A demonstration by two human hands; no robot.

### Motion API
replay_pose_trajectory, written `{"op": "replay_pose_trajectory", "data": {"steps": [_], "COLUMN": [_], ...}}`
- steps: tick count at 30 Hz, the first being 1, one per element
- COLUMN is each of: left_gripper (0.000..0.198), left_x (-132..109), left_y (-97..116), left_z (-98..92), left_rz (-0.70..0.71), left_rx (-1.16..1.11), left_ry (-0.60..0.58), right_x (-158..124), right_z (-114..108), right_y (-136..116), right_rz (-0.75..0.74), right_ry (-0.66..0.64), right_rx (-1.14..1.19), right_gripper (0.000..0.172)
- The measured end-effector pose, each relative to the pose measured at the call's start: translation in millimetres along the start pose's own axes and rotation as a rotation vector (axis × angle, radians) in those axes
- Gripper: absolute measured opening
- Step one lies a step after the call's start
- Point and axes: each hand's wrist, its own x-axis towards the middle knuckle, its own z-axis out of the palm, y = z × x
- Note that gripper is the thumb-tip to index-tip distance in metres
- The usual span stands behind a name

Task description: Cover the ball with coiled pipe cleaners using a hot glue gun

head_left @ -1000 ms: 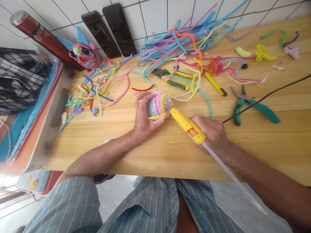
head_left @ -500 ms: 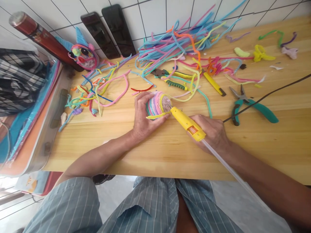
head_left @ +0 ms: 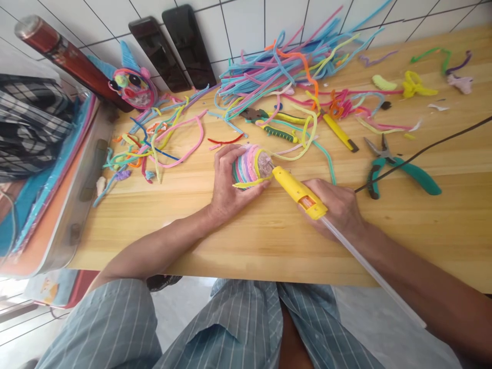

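Note:
My left hand [head_left: 227,183] is wrapped around a round bundle of coiled pastel pipe cleaners [head_left: 250,164], steadying it on the wooden table [head_left: 246,230]. My right hand [head_left: 338,207] grips a yellow glue gun [head_left: 298,192] with a clear glue stick [head_left: 369,269] trailing out of its back. The gun's nozzle touches the right face of the bundle. A loose yellow pipe cleaner end [head_left: 251,183] sticks out under my left thumb.
A heap of coloured pipe cleaners [head_left: 284,69] lies at the back, more [head_left: 154,141] to the left. Teal pliers [head_left: 400,166], a yellow box cutter [head_left: 340,131], a black cord [head_left: 423,151], a pipe-cleaner figure [head_left: 132,87] and two dark phones [head_left: 172,46] are around.
The glue gun's nozzle has shifted slightly to the right along the bundle's face. My left hand has kept its hold.

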Motion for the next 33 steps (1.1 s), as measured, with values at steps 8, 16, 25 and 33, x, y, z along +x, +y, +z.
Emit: {"op": "replay_pose_trajectory", "data": {"steps": [8,16,25,33], "left_gripper": [0.091,0.092,0.089,0.088], "left_x": [1.0,0.3,0.2,0.0], "left_y": [-1.2,0.5,-0.3,0.6], "left_z": [-1.2,-2.2,-0.9,-0.8], "left_rz": [-0.015,-0.025,-0.018,-0.060], "left_rx": [-0.008,0.022,0.004,-0.004], "left_ry": [0.009,-0.011,-0.002,-0.026], "right_x": [-2.1,-4.8,-0.1,-4.4], "right_z": [1.0,0.5,-0.1,3.0], "right_y": [0.5,0.2,-0.2,4.4], "right_rz": [0.027,0.079,0.006,0.090], "right_ry": [-0.074,-0.071,-0.009,-0.079], "right_rx": [-0.042,-0.001,0.014,-0.013], "right_gripper": [0.009,0.010,0.006,0.010]}}
